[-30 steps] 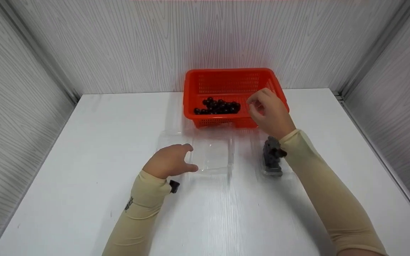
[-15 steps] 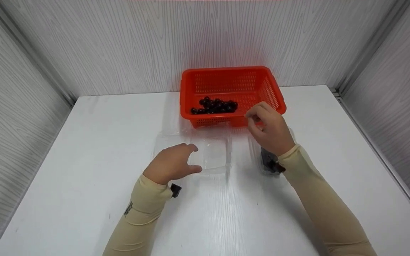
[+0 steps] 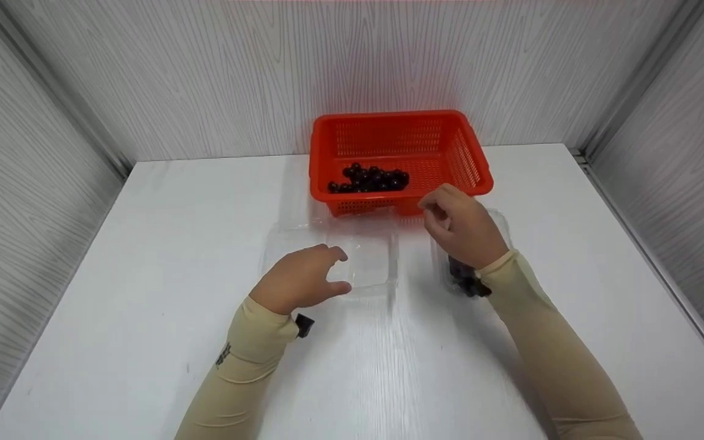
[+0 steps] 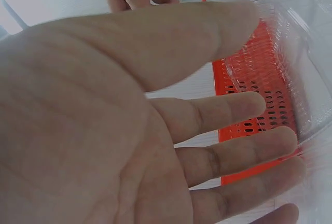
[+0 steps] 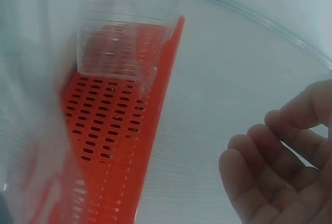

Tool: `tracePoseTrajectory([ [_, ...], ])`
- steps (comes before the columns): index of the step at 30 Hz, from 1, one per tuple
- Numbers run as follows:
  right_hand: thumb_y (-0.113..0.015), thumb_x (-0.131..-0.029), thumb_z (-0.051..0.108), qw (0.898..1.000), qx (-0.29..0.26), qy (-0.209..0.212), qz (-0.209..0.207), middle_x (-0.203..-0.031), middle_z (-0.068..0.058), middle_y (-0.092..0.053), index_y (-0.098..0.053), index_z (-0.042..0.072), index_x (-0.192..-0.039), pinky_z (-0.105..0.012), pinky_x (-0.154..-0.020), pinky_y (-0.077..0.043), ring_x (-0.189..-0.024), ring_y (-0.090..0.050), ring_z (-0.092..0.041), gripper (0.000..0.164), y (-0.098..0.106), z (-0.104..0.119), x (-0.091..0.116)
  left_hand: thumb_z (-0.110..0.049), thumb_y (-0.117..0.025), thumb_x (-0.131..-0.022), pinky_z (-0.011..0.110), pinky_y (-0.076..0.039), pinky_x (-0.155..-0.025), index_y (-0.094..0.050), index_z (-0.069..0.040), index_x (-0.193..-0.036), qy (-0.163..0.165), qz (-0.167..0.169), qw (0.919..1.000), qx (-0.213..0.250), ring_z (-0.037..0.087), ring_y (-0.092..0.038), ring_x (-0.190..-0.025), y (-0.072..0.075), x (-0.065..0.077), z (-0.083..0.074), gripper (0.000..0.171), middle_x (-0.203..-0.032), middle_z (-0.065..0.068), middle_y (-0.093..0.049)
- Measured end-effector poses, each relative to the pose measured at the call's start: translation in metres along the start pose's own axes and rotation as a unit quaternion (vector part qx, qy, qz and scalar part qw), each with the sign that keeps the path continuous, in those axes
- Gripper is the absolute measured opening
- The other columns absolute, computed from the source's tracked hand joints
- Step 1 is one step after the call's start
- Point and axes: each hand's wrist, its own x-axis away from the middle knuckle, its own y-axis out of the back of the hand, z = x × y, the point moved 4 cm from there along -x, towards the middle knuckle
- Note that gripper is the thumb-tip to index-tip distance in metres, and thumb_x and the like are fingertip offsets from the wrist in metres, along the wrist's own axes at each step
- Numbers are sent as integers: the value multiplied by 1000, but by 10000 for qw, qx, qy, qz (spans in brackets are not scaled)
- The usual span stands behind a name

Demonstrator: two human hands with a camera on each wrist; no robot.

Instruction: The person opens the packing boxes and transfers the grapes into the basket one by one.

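Note:
My left hand (image 3: 300, 280) hovers at the left part of a clear plastic container (image 3: 370, 260), thumb and fingers spread apart. In the left wrist view its palm (image 4: 104, 130) and extended fingers hold nothing; whether they touch the plastic is unclear. My right hand (image 3: 463, 229) is above a second clear container (image 3: 500, 221), just before the red basket (image 3: 321, 159). Its fingers are loosely curved, with nothing visible between them in the right wrist view. Below its wrist, dark round pieces (image 3: 462, 269) lie in that container, partly hidden by the hand and wrist camera.
Several shiny dark round fruits (image 3: 370, 179) lie in the left front part of the basket. The basket stands at the back of the white table (image 3: 175, 244), near the wood-grain wall (image 3: 217, 73). Side walls flank the table.
My right hand has come back and down from over the basket to above the right container. My left hand has shifted slightly to the right, its fingers still spread.

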Motion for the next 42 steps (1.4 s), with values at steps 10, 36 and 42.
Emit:
tracePoseTrajectory([
  [10, -64, -98, 11, 9938, 499, -467, 881, -90, -2, -67, -71, 10, -99, -36, -73, -56, -80, -60, -18, 7, 11, 11, 5, -25, -75, -96, 42, -51, -102, -72, -14, -127, -564, -56, 9983, -145, 26, -66, -113, -4, -2, -8, 33, -120, 7, -72],
  [36, -64, -99, 23, 9629, 927, -1763, 1819, -103, -6, -70, -74, 10, -111, -47, -86, -56, -94, -63, -24, 21, 17, -3, 13, -16, -69, -99, 44, -55, -94, -77, -8, -114, -1014, 242, 9943, -205, 26, -69, -99, -25, -12, -21, 19, -108, 7, -76],
  [42, -64, -99, 24, 9649, 828, -1846, 1676, -99, -5, -69, -73, 11, -109, -44, -83, -55, -89, -60, -23, 19, 20, -5, 12, -18, -73, -97, 41, -55, -84, -78, -9, -104, -889, 355, 9952, -207, 21, -64, -85, -24, -11, -18, 13, -97, 4, -75],
])
